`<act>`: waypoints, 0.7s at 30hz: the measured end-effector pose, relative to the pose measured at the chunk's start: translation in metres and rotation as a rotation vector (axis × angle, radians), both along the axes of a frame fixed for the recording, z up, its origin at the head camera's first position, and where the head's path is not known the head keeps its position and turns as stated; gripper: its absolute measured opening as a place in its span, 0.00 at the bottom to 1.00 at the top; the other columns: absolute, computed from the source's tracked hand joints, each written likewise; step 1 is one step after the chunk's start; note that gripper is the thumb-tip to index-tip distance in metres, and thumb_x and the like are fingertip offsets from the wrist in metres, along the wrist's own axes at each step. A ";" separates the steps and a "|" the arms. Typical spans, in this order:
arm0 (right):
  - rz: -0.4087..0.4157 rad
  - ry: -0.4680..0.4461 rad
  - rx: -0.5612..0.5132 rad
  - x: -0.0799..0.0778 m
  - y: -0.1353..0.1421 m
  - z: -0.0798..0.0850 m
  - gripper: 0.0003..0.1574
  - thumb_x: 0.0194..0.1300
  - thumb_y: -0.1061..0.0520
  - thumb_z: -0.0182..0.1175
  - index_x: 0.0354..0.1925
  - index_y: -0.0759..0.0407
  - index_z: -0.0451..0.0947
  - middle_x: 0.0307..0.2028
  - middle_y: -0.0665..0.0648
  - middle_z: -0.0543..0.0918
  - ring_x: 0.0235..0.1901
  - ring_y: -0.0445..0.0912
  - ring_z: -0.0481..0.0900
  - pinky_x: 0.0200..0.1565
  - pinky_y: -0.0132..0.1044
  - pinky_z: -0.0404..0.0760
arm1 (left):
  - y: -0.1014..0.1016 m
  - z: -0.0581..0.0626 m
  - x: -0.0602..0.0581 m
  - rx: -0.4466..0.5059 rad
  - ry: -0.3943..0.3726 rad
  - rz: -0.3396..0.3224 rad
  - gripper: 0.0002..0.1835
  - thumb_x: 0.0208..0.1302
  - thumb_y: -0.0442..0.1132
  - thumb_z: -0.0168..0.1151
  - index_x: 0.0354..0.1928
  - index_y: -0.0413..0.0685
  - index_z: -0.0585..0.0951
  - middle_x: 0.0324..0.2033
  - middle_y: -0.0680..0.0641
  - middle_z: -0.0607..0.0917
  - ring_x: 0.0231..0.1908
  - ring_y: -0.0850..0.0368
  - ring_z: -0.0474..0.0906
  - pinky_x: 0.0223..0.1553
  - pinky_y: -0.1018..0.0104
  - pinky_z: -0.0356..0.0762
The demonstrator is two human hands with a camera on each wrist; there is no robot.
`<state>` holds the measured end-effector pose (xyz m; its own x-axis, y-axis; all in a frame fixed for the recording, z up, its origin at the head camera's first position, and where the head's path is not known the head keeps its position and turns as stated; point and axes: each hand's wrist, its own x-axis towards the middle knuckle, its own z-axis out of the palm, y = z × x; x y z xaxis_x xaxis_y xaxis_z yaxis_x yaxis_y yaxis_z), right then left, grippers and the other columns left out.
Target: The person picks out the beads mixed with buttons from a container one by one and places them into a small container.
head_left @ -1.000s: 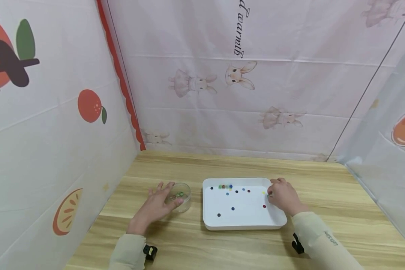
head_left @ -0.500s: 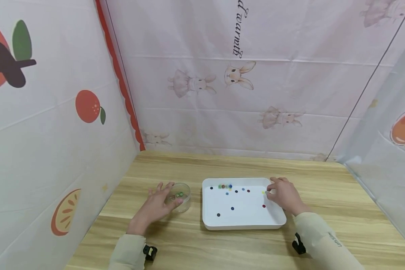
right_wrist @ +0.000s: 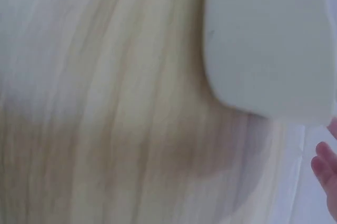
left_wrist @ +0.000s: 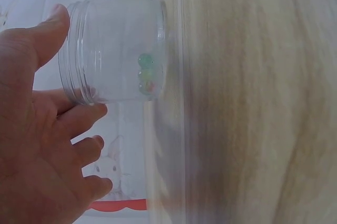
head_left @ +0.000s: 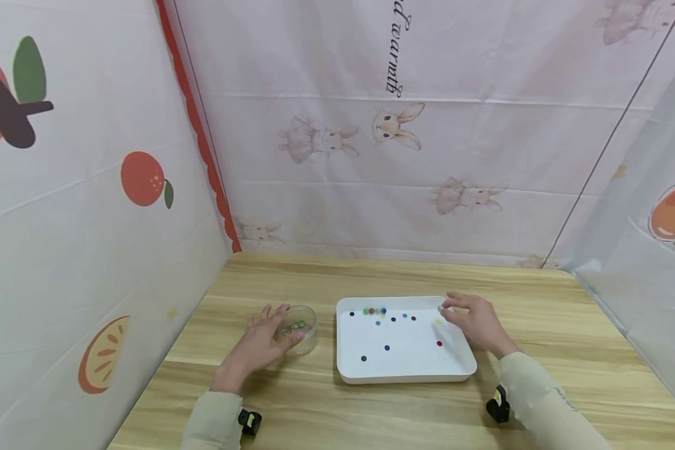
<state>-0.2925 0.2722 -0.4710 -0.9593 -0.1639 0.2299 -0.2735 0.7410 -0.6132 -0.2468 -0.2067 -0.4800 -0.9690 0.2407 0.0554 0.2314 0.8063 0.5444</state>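
Observation:
On the left of the table my left hand holds a clear plastic jar by its rim, thumb on one side and fingers on the other. Several greenish marbles lie at the jar's bottom in the left wrist view. Over the right part of a white tray, my right hand pinches a small pale marble between thumb and fingertip. Only some fingertips show in the right wrist view, where the tray's outer wall fills much of the upper right.
Inside the tray a short row of coloured marbles lies near the far wall. Several small dark, blue, yellow and red dots are scattered over its floor, among them a red one. Printed cloth walls enclose the wooden table.
My right hand has risen from the tray's right side with the small pale marble between its fingers. My left hand and the jar have stayed in place.

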 end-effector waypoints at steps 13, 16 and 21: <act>-0.027 -0.108 -0.206 0.001 -0.022 0.012 0.23 0.73 0.44 0.68 0.55 0.57 0.89 0.55 0.60 0.90 0.53 0.51 0.87 0.51 0.38 0.84 | 0.001 0.000 -0.001 0.010 -0.018 0.004 0.47 0.76 0.63 0.58 0.83 0.42 0.57 0.81 0.40 0.63 0.83 0.32 0.42 0.80 0.27 0.29; -0.014 -0.110 -0.229 -0.001 -0.028 0.009 0.21 0.72 0.45 0.69 0.54 0.57 0.89 0.52 0.58 0.92 0.49 0.46 0.88 0.48 0.36 0.84 | 0.001 0.000 -0.001 0.010 -0.027 0.005 0.47 0.76 0.63 0.58 0.83 0.43 0.56 0.81 0.40 0.62 0.84 0.33 0.41 0.80 0.27 0.29; -0.008 -0.150 -0.297 -0.003 -0.039 0.010 0.23 0.71 0.43 0.70 0.55 0.56 0.89 0.52 0.58 0.92 0.49 0.43 0.88 0.50 0.33 0.86 | 0.000 0.000 -0.001 0.010 -0.027 0.009 0.47 0.76 0.63 0.58 0.84 0.43 0.56 0.81 0.40 0.63 0.84 0.33 0.41 0.80 0.27 0.29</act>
